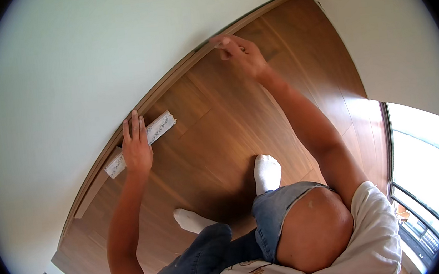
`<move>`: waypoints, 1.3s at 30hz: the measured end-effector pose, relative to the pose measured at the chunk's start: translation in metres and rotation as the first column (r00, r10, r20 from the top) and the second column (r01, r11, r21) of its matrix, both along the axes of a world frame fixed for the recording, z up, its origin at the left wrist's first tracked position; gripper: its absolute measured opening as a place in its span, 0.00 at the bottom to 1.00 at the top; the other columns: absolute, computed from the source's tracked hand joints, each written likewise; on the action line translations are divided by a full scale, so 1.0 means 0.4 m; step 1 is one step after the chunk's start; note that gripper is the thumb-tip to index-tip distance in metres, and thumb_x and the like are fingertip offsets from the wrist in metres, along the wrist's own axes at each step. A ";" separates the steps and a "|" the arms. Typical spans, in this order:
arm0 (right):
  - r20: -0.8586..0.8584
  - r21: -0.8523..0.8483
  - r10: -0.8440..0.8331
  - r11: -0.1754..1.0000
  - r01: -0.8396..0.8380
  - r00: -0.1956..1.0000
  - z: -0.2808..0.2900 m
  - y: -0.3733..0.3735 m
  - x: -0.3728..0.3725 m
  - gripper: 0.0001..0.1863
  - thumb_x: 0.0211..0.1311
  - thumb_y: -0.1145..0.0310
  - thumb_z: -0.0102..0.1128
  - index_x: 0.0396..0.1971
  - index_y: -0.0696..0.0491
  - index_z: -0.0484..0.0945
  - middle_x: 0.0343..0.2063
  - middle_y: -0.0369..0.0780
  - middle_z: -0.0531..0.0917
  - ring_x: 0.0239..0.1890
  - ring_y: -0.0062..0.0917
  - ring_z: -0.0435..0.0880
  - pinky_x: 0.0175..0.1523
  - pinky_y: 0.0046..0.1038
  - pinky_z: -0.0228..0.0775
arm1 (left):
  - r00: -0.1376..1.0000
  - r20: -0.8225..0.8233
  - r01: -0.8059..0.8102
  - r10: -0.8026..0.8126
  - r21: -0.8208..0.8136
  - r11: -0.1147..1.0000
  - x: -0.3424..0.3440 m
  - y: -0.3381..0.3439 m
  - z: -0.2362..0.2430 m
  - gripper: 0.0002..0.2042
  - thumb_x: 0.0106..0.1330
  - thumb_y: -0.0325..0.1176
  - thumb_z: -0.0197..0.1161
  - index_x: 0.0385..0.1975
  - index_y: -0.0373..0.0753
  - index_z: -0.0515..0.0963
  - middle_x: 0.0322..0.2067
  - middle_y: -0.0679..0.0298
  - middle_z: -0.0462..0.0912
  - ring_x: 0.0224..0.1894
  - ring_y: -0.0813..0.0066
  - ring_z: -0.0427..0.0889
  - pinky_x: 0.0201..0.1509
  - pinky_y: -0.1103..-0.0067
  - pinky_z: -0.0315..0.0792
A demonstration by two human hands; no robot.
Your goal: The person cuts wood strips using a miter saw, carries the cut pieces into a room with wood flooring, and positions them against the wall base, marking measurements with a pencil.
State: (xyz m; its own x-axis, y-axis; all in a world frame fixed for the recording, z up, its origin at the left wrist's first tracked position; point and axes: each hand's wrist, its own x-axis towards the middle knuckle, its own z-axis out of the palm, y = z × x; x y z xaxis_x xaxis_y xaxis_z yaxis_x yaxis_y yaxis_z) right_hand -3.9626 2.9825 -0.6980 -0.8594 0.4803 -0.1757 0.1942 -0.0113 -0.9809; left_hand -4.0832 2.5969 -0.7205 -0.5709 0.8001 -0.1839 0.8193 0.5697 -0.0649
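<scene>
A brown skirting board (171, 76) runs along the foot of the pale wall. My left hand (137, 151) lies over it with fingers stretched out, the fingertips touching its top edge. Under that hand, partly hidden by it, a long white patterned block or package (161, 127) rests beside the board; its exact kind does not show. Farther along to the right, my right hand (243, 55) is at the board with its fingers partly curled and its fingertips near the top edge. Motion blurs those fingers, so whether they pinch anything is unclear.
Brown wood-plank floor (214, 137) spreads below the wall. My feet in white socks (267, 172) and my bent knees are close by. A second pale wall (378, 32) meets the first at the far right. A bright glazed opening with a dark frame (388, 147) stands at the right.
</scene>
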 end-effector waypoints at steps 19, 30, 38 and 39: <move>0.019 0.358 0.142 0.923 -0.139 0.990 -0.077 -0.012 -0.102 0.05 0.63 0.73 0.61 0.35 0.58 0.76 0.30 0.37 0.79 0.35 0.19 0.76 0.41 0.26 0.74 | 0.996 0.079 -0.042 0.037 0.056 0.998 0.001 0.008 -0.012 0.49 0.44 0.22 0.77 0.72 0.38 0.61 0.78 0.63 0.48 0.74 0.48 0.58 0.72 0.66 0.69; -0.048 0.433 0.140 0.895 -0.106 0.989 -0.094 -0.009 -0.106 0.07 0.57 0.73 0.62 0.31 0.59 0.74 0.30 0.42 0.80 0.33 0.30 0.78 0.36 0.31 0.73 | 0.995 0.076 -0.063 0.058 0.062 0.996 0.002 0.008 -0.016 0.49 0.44 0.22 0.77 0.72 0.42 0.61 0.78 0.66 0.49 0.74 0.48 0.58 0.69 0.67 0.74; -0.084 0.416 0.129 0.906 -0.083 0.988 -0.100 -0.011 -0.105 0.07 0.57 0.72 0.62 0.29 0.58 0.73 0.27 0.40 0.78 0.29 0.28 0.75 0.34 0.31 0.68 | 0.995 0.076 -0.070 0.066 0.053 0.996 0.004 0.009 -0.015 0.50 0.44 0.23 0.78 0.72 0.42 0.61 0.78 0.67 0.50 0.74 0.48 0.58 0.69 0.67 0.74; -0.090 0.425 0.127 0.902 -0.077 0.988 -0.107 -0.009 -0.106 0.08 0.57 0.72 0.62 0.29 0.58 0.73 0.27 0.40 0.78 0.29 0.28 0.75 0.34 0.31 0.68 | 0.995 0.078 -0.069 0.064 0.058 0.996 0.004 0.010 -0.016 0.50 0.44 0.23 0.78 0.72 0.42 0.61 0.78 0.67 0.50 0.74 0.48 0.58 0.69 0.67 0.74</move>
State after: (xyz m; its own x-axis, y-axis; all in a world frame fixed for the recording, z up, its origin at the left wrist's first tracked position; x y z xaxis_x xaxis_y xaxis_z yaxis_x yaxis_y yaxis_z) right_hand -4.0050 2.9788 -0.7408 -0.9098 0.3963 0.1232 0.0599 0.4191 -0.9060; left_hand -4.0817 2.6008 -0.7270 -0.6094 0.7718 -0.1813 0.7808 0.6240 0.0318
